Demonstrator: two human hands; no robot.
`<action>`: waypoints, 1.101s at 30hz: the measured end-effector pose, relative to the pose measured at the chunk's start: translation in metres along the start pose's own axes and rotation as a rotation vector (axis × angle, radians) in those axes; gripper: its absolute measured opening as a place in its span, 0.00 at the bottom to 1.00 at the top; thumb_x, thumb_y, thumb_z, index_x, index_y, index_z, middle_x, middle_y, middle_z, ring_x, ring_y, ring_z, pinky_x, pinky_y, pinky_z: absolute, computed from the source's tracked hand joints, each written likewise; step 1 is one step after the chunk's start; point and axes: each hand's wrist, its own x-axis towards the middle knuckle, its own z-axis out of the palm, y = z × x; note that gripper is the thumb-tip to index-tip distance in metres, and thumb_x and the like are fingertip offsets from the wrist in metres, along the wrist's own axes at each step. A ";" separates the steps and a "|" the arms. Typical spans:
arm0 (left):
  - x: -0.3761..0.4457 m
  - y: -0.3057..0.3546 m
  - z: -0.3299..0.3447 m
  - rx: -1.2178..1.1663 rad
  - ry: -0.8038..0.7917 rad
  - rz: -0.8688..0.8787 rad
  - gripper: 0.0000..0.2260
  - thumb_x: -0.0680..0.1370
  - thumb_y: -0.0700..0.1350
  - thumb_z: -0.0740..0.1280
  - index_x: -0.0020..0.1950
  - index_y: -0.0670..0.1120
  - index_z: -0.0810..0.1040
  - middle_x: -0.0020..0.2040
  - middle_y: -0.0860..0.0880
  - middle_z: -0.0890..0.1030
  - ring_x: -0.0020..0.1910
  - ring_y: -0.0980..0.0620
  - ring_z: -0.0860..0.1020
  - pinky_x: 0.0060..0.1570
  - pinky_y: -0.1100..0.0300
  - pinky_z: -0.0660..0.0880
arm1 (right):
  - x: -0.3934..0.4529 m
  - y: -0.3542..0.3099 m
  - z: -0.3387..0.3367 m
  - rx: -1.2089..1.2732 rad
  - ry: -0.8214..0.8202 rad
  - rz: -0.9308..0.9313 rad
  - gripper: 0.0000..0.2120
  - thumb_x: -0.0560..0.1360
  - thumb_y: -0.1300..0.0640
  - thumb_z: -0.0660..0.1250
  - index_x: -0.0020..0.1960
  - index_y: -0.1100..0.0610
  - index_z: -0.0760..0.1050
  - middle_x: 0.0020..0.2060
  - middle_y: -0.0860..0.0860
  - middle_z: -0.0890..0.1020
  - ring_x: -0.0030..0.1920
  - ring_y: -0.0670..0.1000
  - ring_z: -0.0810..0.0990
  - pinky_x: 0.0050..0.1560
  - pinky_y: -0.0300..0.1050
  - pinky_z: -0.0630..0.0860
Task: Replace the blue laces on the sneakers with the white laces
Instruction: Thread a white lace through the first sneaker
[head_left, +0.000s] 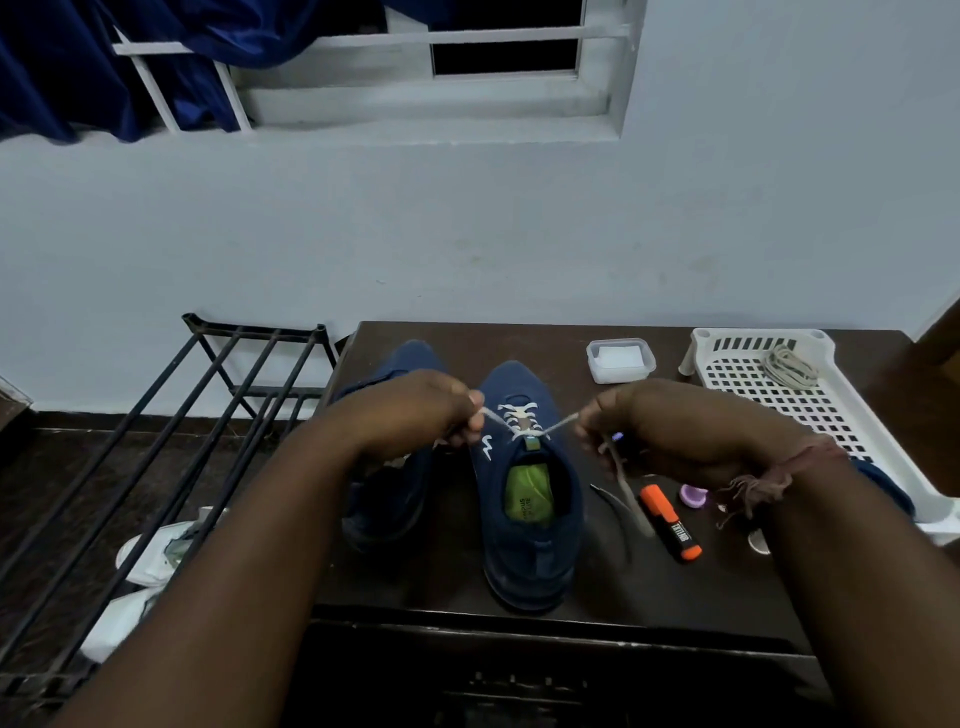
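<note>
A navy sneaker (527, 499) with a green insole stands in the middle of the dark table (701, 587), toe away from me. A white lace (515, 413) runs through its eyelets. My left hand (415, 410) pinches the lace's left end and my right hand (654, 423) grips its right end; both ends are pulled taut sideways. The loose tail hangs below my right hand. A second navy sneaker (387, 499) lies to the left, partly hidden by my left hand and arm. A bundled pale lace (789, 366) lies in the white basket (831, 415).
An orange highlighter (670, 522), thin tweezers (615, 506) and a small purple cap (693, 496) lie right of the shoe. A clear lidded box (621, 359) sits at the table's back. A black metal rack (156, 441) stands to the left, with white shoes (156, 551) under it.
</note>
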 end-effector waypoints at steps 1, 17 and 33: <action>0.002 -0.002 -0.001 -0.117 -0.004 0.032 0.15 0.83 0.52 0.62 0.44 0.46 0.82 0.43 0.43 0.84 0.38 0.54 0.76 0.44 0.58 0.72 | -0.002 -0.003 0.002 0.161 -0.002 -0.047 0.08 0.78 0.60 0.63 0.45 0.61 0.79 0.42 0.58 0.78 0.44 0.56 0.74 0.48 0.51 0.69; 0.055 0.001 0.070 -1.324 0.393 0.124 0.15 0.86 0.53 0.56 0.42 0.47 0.69 0.31 0.52 0.67 0.24 0.57 0.60 0.26 0.62 0.61 | 0.045 0.009 0.053 1.058 0.456 -0.318 0.10 0.80 0.54 0.64 0.48 0.60 0.78 0.29 0.51 0.69 0.25 0.46 0.66 0.32 0.43 0.74; 0.048 0.003 0.061 -0.905 0.336 0.168 0.10 0.83 0.36 0.60 0.52 0.42 0.81 0.39 0.49 0.78 0.31 0.57 0.72 0.34 0.63 0.71 | 0.037 -0.003 0.051 0.842 0.391 -0.167 0.15 0.77 0.73 0.53 0.52 0.67 0.77 0.33 0.56 0.73 0.28 0.49 0.68 0.31 0.42 0.74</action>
